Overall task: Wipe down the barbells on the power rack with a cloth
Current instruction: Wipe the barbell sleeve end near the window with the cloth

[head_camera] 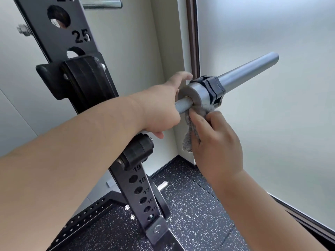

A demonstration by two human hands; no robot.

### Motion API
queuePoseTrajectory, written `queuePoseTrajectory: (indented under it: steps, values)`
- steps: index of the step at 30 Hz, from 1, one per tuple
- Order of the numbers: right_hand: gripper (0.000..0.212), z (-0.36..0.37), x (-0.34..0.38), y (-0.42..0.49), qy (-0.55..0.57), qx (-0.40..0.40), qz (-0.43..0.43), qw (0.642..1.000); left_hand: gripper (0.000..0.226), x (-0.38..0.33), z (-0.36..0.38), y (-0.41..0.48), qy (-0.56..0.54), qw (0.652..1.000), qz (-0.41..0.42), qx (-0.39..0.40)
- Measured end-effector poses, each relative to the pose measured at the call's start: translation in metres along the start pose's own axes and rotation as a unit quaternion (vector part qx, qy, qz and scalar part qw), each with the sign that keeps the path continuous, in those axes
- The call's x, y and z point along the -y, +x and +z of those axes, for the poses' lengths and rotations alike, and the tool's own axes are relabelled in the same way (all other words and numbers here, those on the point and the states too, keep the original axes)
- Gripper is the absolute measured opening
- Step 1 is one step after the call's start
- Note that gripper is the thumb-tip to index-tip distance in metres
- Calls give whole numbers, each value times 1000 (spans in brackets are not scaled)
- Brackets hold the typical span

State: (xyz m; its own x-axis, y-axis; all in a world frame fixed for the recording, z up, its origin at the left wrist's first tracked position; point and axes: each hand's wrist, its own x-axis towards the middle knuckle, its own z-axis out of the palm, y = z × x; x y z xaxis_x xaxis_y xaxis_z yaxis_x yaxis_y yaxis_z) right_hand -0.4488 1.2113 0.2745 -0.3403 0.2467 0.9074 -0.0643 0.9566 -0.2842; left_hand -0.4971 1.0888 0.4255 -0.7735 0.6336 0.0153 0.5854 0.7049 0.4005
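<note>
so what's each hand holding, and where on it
The left hand grips the barbell on its shaft, beside the sleeve. The right hand pinches a grey cloth by its upper end, against the bar's underside.

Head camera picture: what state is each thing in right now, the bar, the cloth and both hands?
Barbell: no plates on the sleeve, shaft gripped.
Collar: black, clamped on the sleeve.
Cloth: grey, bunched, pressed under the bar, tail hanging down.
Left hand: wrapped round the shaft.
Right hand: grips the cloth against the bar.
Rack upright: black, numbered holes, attachments fitted.
</note>
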Motion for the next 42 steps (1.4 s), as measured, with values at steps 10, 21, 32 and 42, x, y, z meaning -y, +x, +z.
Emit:
queuePoseTrajectory:
  steps: [10, 21, 32, 42]
  values:
    - [41, -4, -4, 12, 19, -41, -3, 999, 85, 1, 0, 4, -32, 999, -9, 6]
    - [38, -9, -3, 21, 39, -61, 3, 997, 71, 3, 0, 10, -23, 999, -38, 14]
    - [29, -13, -1, 26, 42, -50, 5, 998, 86, 3, -2, 9, -42, 998, -29, 24]
    - [34, -34, 2, 57, -34, 90, -74, 993, 68, -1, -9, -3, 5, 1000, 4, 20]
